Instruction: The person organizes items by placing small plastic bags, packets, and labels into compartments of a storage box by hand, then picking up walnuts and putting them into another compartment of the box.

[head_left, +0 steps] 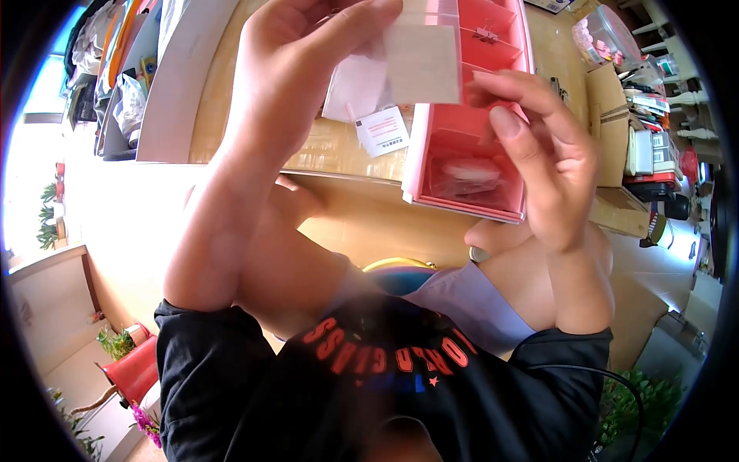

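Note:
My left hand [300, 58] is closed at the top of the view, thumb against fingers, on a clear plastic bag [423, 65] with a pale square in it. Just right of the bag's lower corner is my right hand [550, 150], its thumb and forefinger apart and nothing visible between them. Below the bag stands a pink divided box [412, 165]. Its nearest compartment contains crumpled clear plastic [469, 177]; a small dark clip-like item [486, 34] sits further back. A white card with red print [382, 131] lies on the table beside the box.
On the wooden table [215, 92], a curved white panel [181, 85] stands at left. A cardboard box [608, 115], packed items and a clear tub with pink pieces [604, 35] are at right. My legs are under the table's near edge.

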`<state>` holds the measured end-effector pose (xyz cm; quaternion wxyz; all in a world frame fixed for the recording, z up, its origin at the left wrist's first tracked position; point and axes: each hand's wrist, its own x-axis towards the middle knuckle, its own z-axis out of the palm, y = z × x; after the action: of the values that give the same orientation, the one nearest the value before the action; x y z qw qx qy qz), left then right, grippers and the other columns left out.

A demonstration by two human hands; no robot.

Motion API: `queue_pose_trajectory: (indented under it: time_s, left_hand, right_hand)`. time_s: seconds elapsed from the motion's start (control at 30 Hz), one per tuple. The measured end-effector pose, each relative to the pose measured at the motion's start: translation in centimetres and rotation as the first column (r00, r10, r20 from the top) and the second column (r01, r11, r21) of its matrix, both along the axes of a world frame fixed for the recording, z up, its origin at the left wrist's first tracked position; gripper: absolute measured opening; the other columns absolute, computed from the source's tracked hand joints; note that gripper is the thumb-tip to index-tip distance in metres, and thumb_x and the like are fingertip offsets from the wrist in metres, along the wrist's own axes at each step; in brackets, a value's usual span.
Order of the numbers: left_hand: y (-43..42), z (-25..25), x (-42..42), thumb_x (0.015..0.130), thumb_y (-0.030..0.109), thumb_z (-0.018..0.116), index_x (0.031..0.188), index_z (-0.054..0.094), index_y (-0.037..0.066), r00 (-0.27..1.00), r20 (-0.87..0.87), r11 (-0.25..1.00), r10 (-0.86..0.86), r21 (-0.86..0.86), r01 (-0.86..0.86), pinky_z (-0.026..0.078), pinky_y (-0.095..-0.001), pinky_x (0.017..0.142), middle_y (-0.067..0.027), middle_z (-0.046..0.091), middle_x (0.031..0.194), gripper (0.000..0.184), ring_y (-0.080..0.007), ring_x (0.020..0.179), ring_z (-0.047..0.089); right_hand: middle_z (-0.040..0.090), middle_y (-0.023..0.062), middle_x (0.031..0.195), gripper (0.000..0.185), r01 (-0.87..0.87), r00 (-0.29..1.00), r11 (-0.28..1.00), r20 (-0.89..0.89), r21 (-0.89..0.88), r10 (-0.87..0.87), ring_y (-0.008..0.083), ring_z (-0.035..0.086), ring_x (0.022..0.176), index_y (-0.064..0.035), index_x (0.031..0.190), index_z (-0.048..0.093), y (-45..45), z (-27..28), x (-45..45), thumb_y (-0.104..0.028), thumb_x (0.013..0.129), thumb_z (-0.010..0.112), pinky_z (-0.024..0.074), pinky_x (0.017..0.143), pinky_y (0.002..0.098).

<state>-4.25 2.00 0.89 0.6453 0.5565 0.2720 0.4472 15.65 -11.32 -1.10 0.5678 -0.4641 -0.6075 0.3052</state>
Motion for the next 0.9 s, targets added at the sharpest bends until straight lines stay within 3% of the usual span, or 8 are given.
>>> queue_pose_trajectory:
  time_s: [0.03, 0.17, 0.3, 0.4, 0.53, 0.67, 0.8, 0.9]
  left_hand:
    - [-0.3, 0.1, 0.2, 0.096, 0.01, 0.075, 0.1, 0.065, 0.003, 1.0, 0.003, 1.0, -0.011, 0.023, 0.011, 0.052, -0.0237, 0.073, -0.0028, 0.069, 0.089, 0.013, -0.0083, 0.079, 0.064]
    - [-1.8, 0.6, 1.2, 0.097, 0.012, 0.074, 0.103, 0.065, 0.003, 0.998, -0.031, 0.998, -0.057, -0.024, 0.057, 0.052, -0.023, 0.073, -0.0029, 0.069, 0.091, 0.014, -0.0079, 0.08, 0.064]
    - [-2.5, 1.0, 2.3, 0.1, 0.023, 0.071, 0.112, 0.066, 0.001, 0.986, -0.082, 0.987, -0.143, -0.086, 0.136, 0.051, -0.0219, 0.076, -0.0023, 0.07, 0.096, 0.025, -0.0077, 0.084, 0.064]
    - [-2.7, 1.5, 3.2, 0.102, 0.026, 0.07, 0.114, 0.067, 0.001, 0.974, -0.14, 0.982, -0.177, -0.093, 0.165, 0.05, -0.0217, 0.081, -0.0024, 0.07, 0.099, 0.028, -0.0078, 0.09, 0.064]
    - [-1.8, 0.9, 4.3, 0.101, 0.025, 0.071, 0.116, 0.065, 0.002, 0.944, -0.134, 0.95, -0.301, -0.122, 0.286, 0.05, -0.0216, 0.082, -0.0027, 0.07, 0.103, 0.028, -0.0075, 0.092, 0.064]
    - [-0.2, -1.5, 4.9, 0.102, 0.023, 0.07, 0.115, 0.064, 0.002, 0.957, -0.025, 0.951, -0.291, -0.12, 0.286, 0.051, -0.0212, 0.079, -0.0023, 0.07, 0.103, 0.026, -0.0062, 0.091, 0.064]
    - [-0.3, 0.5, 3.6, 0.102, 0.026, 0.071, 0.118, 0.07, 0.0, 0.935, -0.205, 0.955, -0.289, 0.002, 0.296, 0.05, -0.0202, 0.071, -0.0024, 0.073, 0.095, 0.031, -0.0052, 0.08, 0.062]
    - [-0.9, 1.4, 3.3, 0.1, 0.03, 0.072, 0.12, 0.072, -0.002, 0.915, -0.332, 0.955, -0.228, 0.106, 0.276, 0.053, -0.0205, 0.071, -0.0036, 0.075, 0.095, 0.038, -0.0058, 0.082, 0.065]
  right_hand:
    - [0.061, 0.0137, 0.132, 0.032, -0.016, 0.986, 0.999, 0.166, 0.051, 0.007, 0.02, 0.062, 0.116, 0.0028, 0.133, 0.064, -0.1, 0.2, 0.5, -0.001, 0.101, 0.06, 0.0509, 0.096, 0.0309]
    - [0.055, 0.0139, 0.141, 0.035, 0.139, 0.957, 0.982, 0.238, 0.126, -0.166, 0.0226, 0.061, 0.119, 0.0035, 0.13, 0.065, 0.1, 0.2, -0.6, 0.004, 0.096, 0.067, 0.0518, 0.099, 0.0338]
    - [0.061, 0.0121, 0.132, 0.027, 0.149, 0.869, 0.962, 0.434, 0.227, -0.237, 0.0192, 0.062, 0.11, 0.0022, 0.126, 0.067, -0.1, 0.1, 0.7, -0.006, 0.101, 0.065, 0.0523, 0.091, 0.0313]
    - [0.066, 0.0089, 0.121, 0.026, 0.186, 0.98, 0.965, -0.039, -0.184, -0.197, 0.0157, 0.061, 0.105, 0.0016, 0.123, 0.068, -0.6, 0.6, 0.9, -0.016, 0.106, 0.06, 0.0504, 0.089, 0.0309]
    - [0.068, 0.0065, 0.112, 0.029, -0.121, 0.827, 0.959, -0.56, -0.256, -0.045, 0.0141, 0.061, 0.099, 0.0016, 0.125, 0.064, -0.6, 0.0, 2.0, -0.021, 0.108, 0.055, 0.0481, 0.09, 0.032]
    - [0.068, 0.0069, 0.113, 0.028, -0.072, 0.901, 0.929, -0.422, -0.364, -0.095, 0.0154, 0.061, 0.1, -0.0002, 0.126, 0.062, -0.6, 0.9, 1.6, -0.018, 0.106, 0.055, 0.0478, 0.09, 0.033]
    - [0.069, 0.0067, 0.107, 0.033, -0.059, 0.761, 0.974, -0.641, -0.218, -0.098, 0.0131, 0.063, 0.099, 0.0025, 0.122, 0.064, -0.1, 1.3, 1.4, -0.023, 0.103, 0.057, 0.0485, 0.089, 0.0299]
    - [0.068, 0.0079, 0.115, 0.041, -0.093, 0.863, 0.956, -0.501, -0.28, -0.063, 0.0157, 0.061, 0.108, 0.0011, 0.127, 0.06, -0.2, 1.5, 2.3, -0.031, 0.105, 0.049, 0.0454, 0.095, 0.0325]
